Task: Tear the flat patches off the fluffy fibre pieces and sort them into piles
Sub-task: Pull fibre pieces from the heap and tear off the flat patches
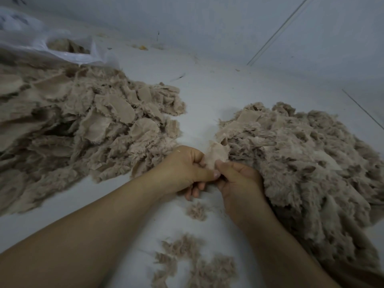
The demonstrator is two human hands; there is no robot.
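A small beige fibre piece (216, 154) with a flat pale patch stands up between my two hands at the centre. My left hand (185, 169) pinches its left edge with thumb and fingers. My right hand (239, 181) pinches its lower right edge. A big pile of beige pieces with flat patches showing (83, 129) spreads across the left. A second fluffy heap (307, 163) lies on the right, touching my right hand. Small loose fluffy scraps (195, 265) sit near the bottom between my forearms.
All of this lies on a white floor (207, 90). A crumpled clear plastic bag (62, 48) holding more beige material lies at the back left. A pale wall (228, 21) rises behind, and bits of debris (141, 47) lie along its base.
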